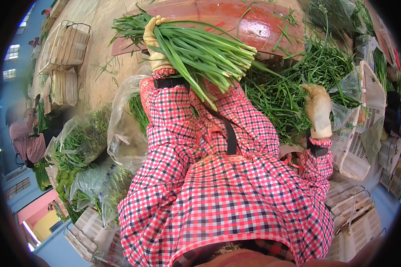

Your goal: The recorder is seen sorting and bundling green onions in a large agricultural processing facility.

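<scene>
My left hand, in a cream glove with bare fingertips showing, grips a thick bunch of long green leafy stalks, which look like garlic chives. The pale cut ends of the bunch point right, and its leaf tips stick out on the left. Out to the right is my right hand, in a cream glove stained brown over the fingers. It hangs over the edge of a heap of loose green leaves; I see nothing held in it, though its palm is hidden.
Ahead lies a red board strewn with leaf scraps. A white plastic crate stands at right. Plastic bags of greens lie at left, near stacked crates. Another person is at far left.
</scene>
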The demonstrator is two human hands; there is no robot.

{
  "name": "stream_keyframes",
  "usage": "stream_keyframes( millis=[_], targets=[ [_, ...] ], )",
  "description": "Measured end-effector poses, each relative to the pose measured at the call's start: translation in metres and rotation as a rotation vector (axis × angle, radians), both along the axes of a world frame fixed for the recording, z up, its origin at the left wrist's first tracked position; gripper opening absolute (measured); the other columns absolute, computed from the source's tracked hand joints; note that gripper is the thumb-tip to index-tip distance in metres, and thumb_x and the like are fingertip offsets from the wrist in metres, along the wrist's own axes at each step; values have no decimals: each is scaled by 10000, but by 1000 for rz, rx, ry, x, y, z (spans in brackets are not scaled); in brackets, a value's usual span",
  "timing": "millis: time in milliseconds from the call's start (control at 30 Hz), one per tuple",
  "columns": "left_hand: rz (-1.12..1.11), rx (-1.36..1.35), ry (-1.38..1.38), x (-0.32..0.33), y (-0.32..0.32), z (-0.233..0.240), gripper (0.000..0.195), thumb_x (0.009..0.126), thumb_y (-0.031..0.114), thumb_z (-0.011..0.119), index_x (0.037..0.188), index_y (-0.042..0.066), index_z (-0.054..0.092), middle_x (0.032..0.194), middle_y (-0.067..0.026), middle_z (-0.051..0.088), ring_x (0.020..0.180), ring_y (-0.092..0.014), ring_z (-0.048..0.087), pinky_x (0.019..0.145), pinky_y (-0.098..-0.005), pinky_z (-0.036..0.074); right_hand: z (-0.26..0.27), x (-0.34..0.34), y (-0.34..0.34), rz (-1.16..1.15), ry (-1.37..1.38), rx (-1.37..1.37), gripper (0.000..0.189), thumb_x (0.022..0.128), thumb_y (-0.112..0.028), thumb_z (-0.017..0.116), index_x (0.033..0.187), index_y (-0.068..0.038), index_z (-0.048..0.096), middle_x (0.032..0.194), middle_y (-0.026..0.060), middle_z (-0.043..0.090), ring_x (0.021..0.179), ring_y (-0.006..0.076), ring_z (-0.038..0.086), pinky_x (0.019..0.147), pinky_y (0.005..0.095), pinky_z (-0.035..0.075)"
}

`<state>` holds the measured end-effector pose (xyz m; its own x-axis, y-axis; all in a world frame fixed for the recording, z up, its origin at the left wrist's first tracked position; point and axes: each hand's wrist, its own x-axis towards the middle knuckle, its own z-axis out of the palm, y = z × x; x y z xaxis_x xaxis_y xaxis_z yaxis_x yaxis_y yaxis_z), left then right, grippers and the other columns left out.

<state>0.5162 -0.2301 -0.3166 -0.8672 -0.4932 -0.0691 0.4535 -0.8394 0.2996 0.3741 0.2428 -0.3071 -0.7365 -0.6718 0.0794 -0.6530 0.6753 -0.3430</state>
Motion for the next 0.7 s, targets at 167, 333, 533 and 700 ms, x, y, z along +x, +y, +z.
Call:
stream_keyframes(
  millis=[167, 333, 533, 700],
  targets=[
    [196, -63, -168, 11, 17, 14, 97, 870, 180, 659, 792, 126, 639, 809, -17, 668, 661, -149, 630, 568, -283, 537, 73, 60, -117, 456, 69, -691, 226, 859, -56, 687, 1083, -83, 708, 944, 85, 705, 851, 246, 668, 786, 350, 526],
    [143, -37, -216, 8, 37, 31, 123, 861, 186, 669, 756, 141, 623, 780, -19, 665, 630, -143, 623, 542, -281, 532, 58, 59, -160, 318, 217, -336, 243, 873, -322, 662, 989, -116, 717, 738, 103, 660, 712, 274, 656, 628, 395, 508],
    [165, -58, -228, 20, 32, 25, 142, 844, 185, 684, 729, 152, 607, 780, -19, 664, 615, -138, 613, 530, -274, 524, 60, 59, -179, 408, 151, 0, 323, 869, -399, 643, 1031, -128, 711, 847, 90, 701, 767, 293, 672, 637, 381, 523],
    [124, -102, -35, 37, 22, 10, 126, 934, 149, 596, 967, 47, 663, 912, -62, 673, 792, -182, 655, 662, -309, 589, 56, 71, -185, 353, 154, 62, 307, 909, -348, 615, 1062, -95, 696, 890, 129, 704, 793, 289, 682, 663, 372, 535]
  ],
)
